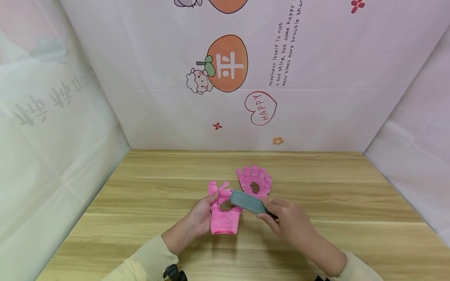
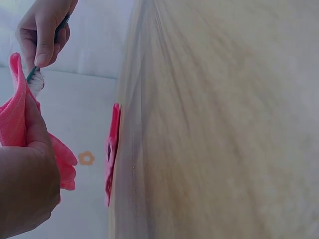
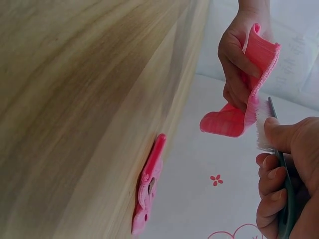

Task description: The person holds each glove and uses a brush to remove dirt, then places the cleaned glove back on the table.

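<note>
The head view looks forward and down from high up, with the table (image 1: 140, 203) low in its picture and the back wall (image 1: 258, 74) on top. Both wrist views look from close by, tipped sideways: the left hand (image 2: 30, 184) is big at lower left in one, the right hand (image 3: 306, 155) at lower right in the other. All three share the flat pink glove (image 1: 254, 178).

I count two pink gloves (image 1: 225, 224) (image 1: 247, 180), two brown patches (image 1: 226, 206) (image 1: 254, 187), one green brush (image 1: 247, 201) and one wooden counter (image 1: 158, 183).
</note>
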